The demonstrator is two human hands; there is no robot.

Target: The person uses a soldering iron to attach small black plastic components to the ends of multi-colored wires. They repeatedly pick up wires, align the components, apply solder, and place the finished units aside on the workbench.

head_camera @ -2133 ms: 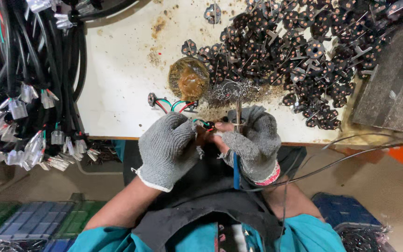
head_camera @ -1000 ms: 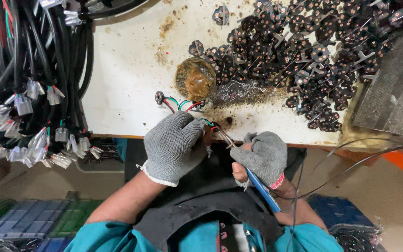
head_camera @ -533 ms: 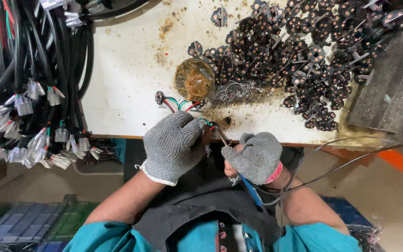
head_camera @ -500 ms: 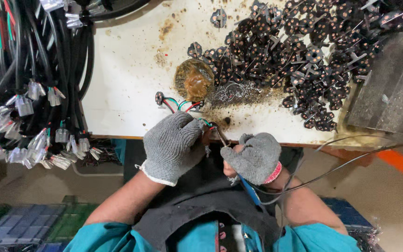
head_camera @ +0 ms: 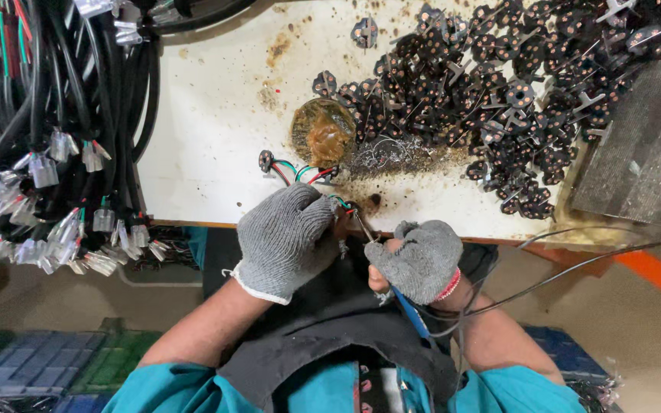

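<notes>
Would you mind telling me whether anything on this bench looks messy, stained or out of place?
Yes. The white bench top carries brown stains and burnt-looking specks, thickest around the round amber-filled tin. A tangle of thin wire scraps lies loose beside it, against a heap of small black parts. Both gloved hands, left hand and right hand, work at the edge.

the bunch of thin wires (head_camera: 305, 173), red, green and black, lies on the table edge and runs down into the left glove. the blue-handled soldering tool (head_camera: 392, 275) leans, its thin metal tip pointing to 11 o'clock, close to the wire ends.
</notes>
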